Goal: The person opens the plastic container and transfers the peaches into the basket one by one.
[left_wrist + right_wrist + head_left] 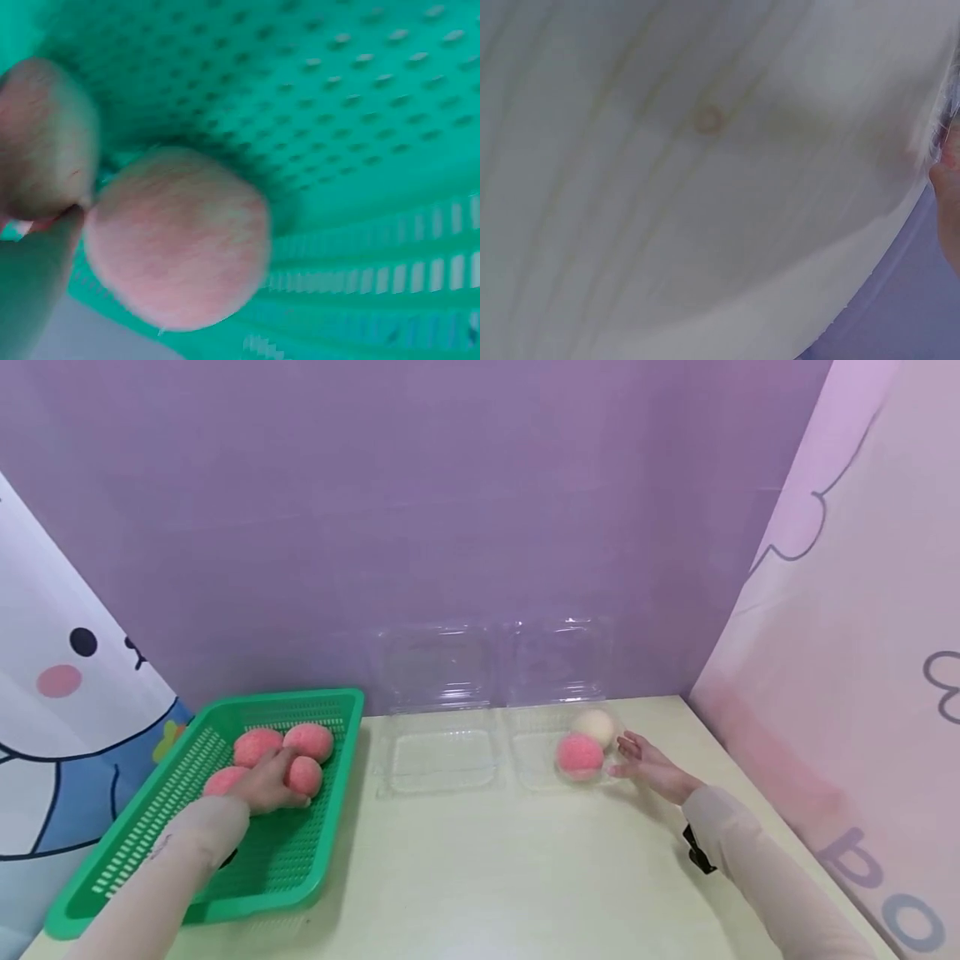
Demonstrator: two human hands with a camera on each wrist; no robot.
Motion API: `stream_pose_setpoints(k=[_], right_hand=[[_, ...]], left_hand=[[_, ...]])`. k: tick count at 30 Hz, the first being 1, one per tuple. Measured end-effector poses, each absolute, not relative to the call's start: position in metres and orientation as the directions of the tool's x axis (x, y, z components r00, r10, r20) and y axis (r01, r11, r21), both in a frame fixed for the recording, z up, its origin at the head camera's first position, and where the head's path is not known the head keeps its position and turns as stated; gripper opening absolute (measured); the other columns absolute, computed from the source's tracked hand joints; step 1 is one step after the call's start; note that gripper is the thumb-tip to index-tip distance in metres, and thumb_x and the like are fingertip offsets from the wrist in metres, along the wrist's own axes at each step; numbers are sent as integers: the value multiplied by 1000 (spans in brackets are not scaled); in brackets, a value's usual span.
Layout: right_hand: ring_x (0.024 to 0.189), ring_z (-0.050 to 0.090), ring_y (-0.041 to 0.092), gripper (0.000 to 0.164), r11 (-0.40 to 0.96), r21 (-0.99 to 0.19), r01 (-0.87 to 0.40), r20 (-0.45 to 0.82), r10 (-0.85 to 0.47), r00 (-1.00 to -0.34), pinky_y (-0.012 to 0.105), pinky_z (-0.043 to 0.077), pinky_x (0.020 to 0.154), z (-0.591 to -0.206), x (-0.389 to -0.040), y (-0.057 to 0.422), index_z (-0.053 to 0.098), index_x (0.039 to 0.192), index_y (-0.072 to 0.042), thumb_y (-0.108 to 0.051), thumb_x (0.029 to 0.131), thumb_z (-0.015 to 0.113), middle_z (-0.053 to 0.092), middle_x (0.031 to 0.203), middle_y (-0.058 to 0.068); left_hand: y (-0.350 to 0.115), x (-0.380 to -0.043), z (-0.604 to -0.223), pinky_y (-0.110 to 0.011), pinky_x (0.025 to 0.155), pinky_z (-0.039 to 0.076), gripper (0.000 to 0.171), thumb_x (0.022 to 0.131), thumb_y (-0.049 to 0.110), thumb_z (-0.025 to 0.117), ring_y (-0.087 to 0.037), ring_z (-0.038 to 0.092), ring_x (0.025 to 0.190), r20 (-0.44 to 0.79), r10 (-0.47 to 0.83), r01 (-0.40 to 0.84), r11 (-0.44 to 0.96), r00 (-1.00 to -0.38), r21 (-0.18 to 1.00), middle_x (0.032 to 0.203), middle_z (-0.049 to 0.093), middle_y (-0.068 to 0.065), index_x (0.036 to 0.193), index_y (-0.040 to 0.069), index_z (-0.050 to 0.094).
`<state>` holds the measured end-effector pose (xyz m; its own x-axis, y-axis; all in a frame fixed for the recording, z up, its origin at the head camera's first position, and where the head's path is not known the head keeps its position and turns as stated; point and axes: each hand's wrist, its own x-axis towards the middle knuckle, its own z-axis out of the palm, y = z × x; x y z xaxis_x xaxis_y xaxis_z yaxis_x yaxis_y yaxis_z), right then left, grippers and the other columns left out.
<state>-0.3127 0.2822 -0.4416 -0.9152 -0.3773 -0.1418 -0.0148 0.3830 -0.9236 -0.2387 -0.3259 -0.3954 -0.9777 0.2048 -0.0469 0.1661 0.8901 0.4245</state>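
My left hand (262, 782) reaches into the green basket (330, 843), its fingers and thumb round a pink peach (303, 776). In the left wrist view the thumb (37, 277) presses against one peach (45, 142), with another peach (180, 240) beside it. More peaches (258, 747) lie around that hand. At the right, a clear clamshell box (536, 768) stands with its lid up, holding a pink peach (580, 755) and a pale one (595, 727). Beside its right edge is my right hand (651, 768), fingers loosely bent and holding nothing.
A second clear clamshell box (442, 760), lid up, stands between the basket and the filled box. Behind the pale wooden table (487, 868) hangs a purple backdrop (480, 510). Printed cloths flank both sides.
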Motion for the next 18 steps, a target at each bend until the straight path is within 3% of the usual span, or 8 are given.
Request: stream_pose_setpoints(k=[4,7,9,13,18], right_hand=[[139,1,40,96,382,-924,-14,-142,-376,-915,55,8,111,-441,-313,282,-11,143,2,-21,86,62,-1,151,25],[139,1,40,94,381,-924,-19,-134,-370,-919,55,8,111,-438,-316,280,-11,143,2,-20,87,61,-1,151,25],[139,2,40,94,383,-923,-21,-131,-366,-921,54,8,111,-436,-319,279,-10,143,2,-20,87,61,1,151,25],[138,3,41,93,380,-925,-12,-132,-351,-927,55,9,111,-430,-315,281,-11,143,4,-17,87,61,1,150,27],[139,3,40,93,375,-927,-4,-131,-333,-934,54,10,111,-433,-315,287,-11,143,3,-18,87,61,2,150,26]], left_hand=[[-315,-238,-373,-60,84,41,77,85,21,59,-55,29,117,-110,192,121,879,-975,461,133,19,-43,137,-16,15],[-298,-235,-347,-60,90,38,68,90,21,53,-55,28,120,-66,195,144,880,-979,452,133,28,-41,135,-18,20],[-282,-231,-328,-61,92,36,66,90,27,52,-54,30,120,-28,200,172,898,-979,406,131,35,-39,134,-16,26],[-238,-214,-301,-59,95,36,64,90,28,55,-51,31,123,27,244,242,930,-969,277,134,36,-35,133,-13,32],[-177,-176,-292,-56,97,38,64,86,27,61,-46,37,123,61,313,319,933,-948,166,133,40,-30,133,-9,37]])
